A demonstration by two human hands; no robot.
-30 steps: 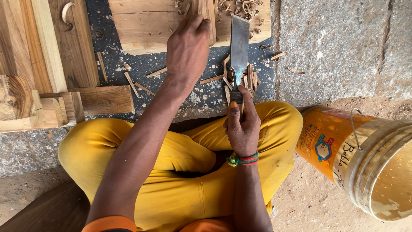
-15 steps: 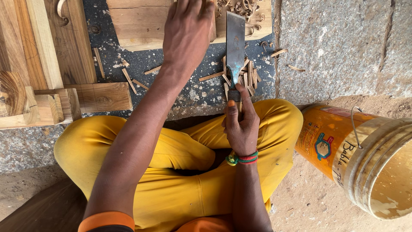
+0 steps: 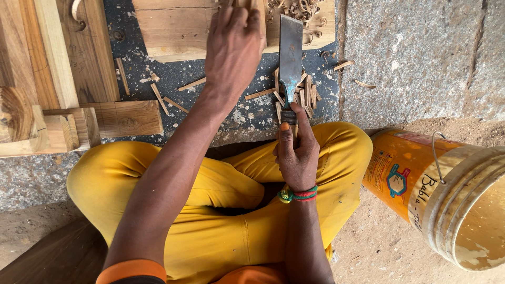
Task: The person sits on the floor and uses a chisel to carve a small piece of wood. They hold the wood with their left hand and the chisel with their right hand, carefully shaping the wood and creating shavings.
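Observation:
My right hand grips the handle of a broad flat-bladed cleaver-like tool; its steel blade points away from me and rests against the edge of a wooden block. My left hand reaches forward over that block and closes on a narrow upright piece of wood, mostly hidden under the fingers. Curled shavings lie on the block beside the blade. Thin wood splinters are piled on the dark stone just under the blade. I sit cross-legged in yellow trousers.
Wooden planks and offcuts are stacked at the left. An orange plastic bucket lies tilted at my right knee on sandy ground. A grey stone slab fills the upper right. Loose splinters dot the dark surface.
My left hand has shifted slightly on the wood piece over the block. The blade stays against the block's edge, right hand still on the handle.

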